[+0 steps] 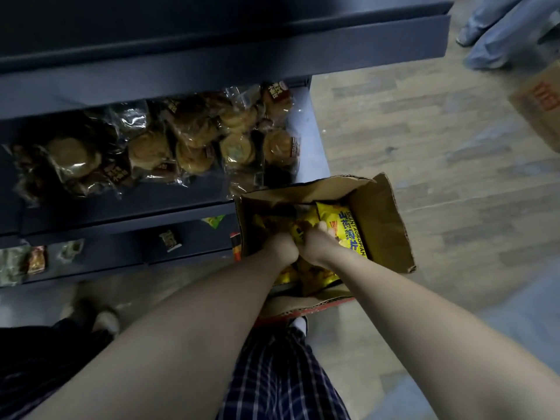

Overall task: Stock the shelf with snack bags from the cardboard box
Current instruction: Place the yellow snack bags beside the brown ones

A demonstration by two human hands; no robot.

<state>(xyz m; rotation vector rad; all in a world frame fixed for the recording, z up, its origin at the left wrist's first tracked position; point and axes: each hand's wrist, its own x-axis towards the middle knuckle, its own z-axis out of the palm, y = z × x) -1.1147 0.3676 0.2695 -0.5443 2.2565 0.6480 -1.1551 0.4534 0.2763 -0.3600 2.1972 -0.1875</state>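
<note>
Both hands down in the box (378, 219), which sits open on the floor (424, 147) at about 4 o'clock from frame centre, hard against the shelf (212, 65) end.

Left hand (283, 245): knuckles up, fingers curled into the yellow bags (345, 228), gripping one; fingertips buried, can't see them.

Right hand (318, 242): touching the left at its 3 o'clock, fingers and thumb curled round a crumpled bag edge between the two hands.

Bags: all in the box, loose pile. One lies label up with blue print, at 2 o'clock from the right hand. More under both wrists at 6 o'clock.

Shelf: dark, tiered, fills 9 to 12 o'clock. Middle tier holds clear pastry packs (194, 137), jumbled. Lower tier has small packets (169, 240), spaced apart.

Also: second box (539, 107) at 2 o'clock by the frame edge, blurred. Another person's legs (500, 34) at 1 o'clock. Plaid shorts (281, 374) at 6 o'clock between the forearms.
</note>
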